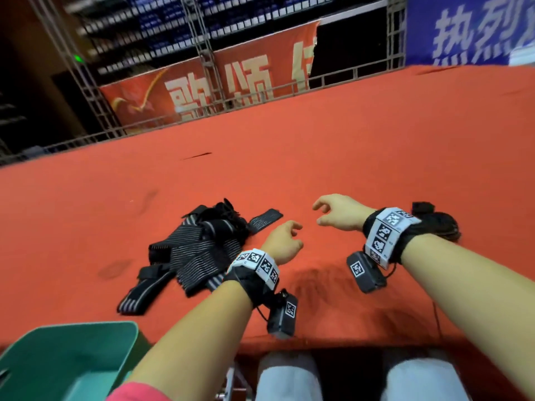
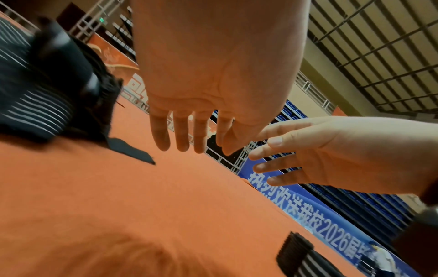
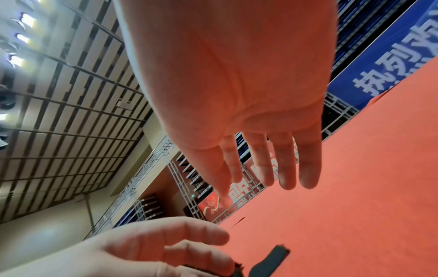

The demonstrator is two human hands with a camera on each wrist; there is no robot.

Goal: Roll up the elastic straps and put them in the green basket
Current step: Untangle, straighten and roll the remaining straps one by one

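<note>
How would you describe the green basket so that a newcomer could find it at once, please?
Start at the red table and follow its near edge to the person's left. Below the heap of elastic straps sits the green basket, the only green, rigid-walled thing there.

Red-covered table [image 1: 347, 146]: heap of black striped elastic straps [image 1: 197, 250]; green basket [image 1: 66, 360] at near-left edge.

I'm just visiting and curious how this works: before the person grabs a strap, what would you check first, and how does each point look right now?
1. Left hand free: ok, holds nothing.
2. Right hand free: ok, fingers loose, nothing held.
3. Pile of elastic straps within reach: ok, just beside the left hand.
4. Straps untangled: not ok, they lie heaped and crossed.
5. Green basket nearby with room: ok, at the table's near edge; visible part looks empty.
6. Any strap rolled yet: cannot tell.
</note>
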